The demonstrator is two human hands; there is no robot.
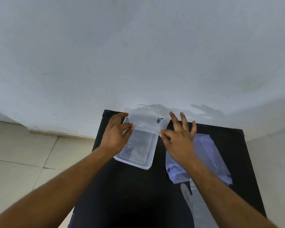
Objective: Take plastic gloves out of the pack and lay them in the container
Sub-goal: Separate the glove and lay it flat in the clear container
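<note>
A clear rectangular plastic container [138, 155] lies on the black table [122, 195] near the wall. A thin transparent plastic glove [145, 120] is stretched flat above the container's far end. My left hand [116, 134] pinches its left edge and my right hand [178, 137] pinches its right edge with thumb and forefinger, the other fingers spread. The bluish plastic pack of gloves [209, 157] lies to the right, partly under my right forearm. Another clear glove [196, 206] lies loose on the table in front of the pack.
The table stands against a pale wall [138, 55]. Beige floor tiles [23, 153] show to the left and a strip of floor to the right. The table's right edge [252, 162] runs close to the pack.
</note>
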